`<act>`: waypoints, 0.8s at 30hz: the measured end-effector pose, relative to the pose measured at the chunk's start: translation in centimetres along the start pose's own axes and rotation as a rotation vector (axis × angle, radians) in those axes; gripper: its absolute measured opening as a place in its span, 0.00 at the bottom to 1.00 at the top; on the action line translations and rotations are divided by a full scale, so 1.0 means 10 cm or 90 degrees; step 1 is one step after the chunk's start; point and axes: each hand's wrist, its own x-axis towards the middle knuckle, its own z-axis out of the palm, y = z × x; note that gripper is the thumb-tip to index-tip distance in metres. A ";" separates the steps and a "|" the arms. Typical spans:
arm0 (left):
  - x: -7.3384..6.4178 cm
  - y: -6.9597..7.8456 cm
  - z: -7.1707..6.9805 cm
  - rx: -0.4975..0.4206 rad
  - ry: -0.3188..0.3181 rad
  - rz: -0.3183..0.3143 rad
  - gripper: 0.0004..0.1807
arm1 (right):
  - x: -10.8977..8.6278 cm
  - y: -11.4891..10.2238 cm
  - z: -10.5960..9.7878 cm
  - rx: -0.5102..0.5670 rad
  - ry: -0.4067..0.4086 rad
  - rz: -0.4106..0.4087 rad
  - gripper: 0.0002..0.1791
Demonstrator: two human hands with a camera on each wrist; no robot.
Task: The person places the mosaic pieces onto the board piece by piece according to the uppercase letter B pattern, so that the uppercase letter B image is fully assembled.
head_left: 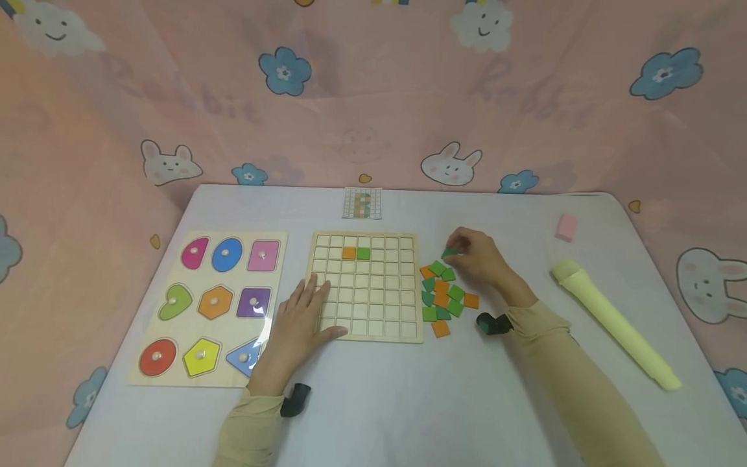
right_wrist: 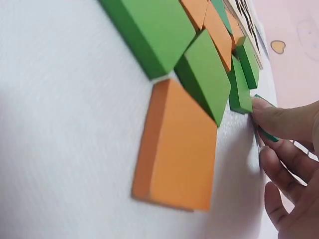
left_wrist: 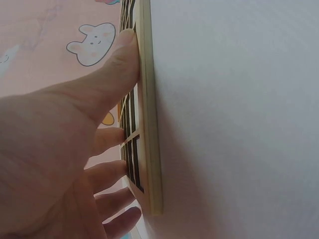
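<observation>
My left hand [head_left: 299, 327] rests with spread fingers on the left side of a wooden grid board [head_left: 385, 298]. In the left wrist view, the thumb [left_wrist: 122, 62] lies along the board's near edge. An orange square tile [head_left: 349, 253] and a green square tile [head_left: 363, 253] sit side by side in the board's upper cells. Right of the board, my right hand [head_left: 480, 256] pinches a dark green tile [right_wrist: 269, 135] between thumb and fingers, its shape partly hidden. Just nearer lies a loose group of orange and green tiles, among them an orange one [right_wrist: 182, 149].
A small pattern card [head_left: 362, 203] lies behind the board. At left is a shape puzzle board [head_left: 227, 337] with knobbed pieces. A pink block [head_left: 566, 227] and a long pale yellow cylinder [head_left: 615, 324] lie on the right. A patterned pink cloth hangs behind the white table [head_left: 397, 402].
</observation>
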 end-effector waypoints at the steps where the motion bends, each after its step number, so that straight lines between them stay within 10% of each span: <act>1: 0.00 0.00 0.00 0.002 0.001 0.000 0.52 | 0.01 -0.01 0.01 0.009 0.001 -0.008 0.11; 24: -0.01 0.00 0.00 0.008 0.017 0.011 0.51 | 0.08 -0.32 0.24 0.215 0.014 -0.049 0.11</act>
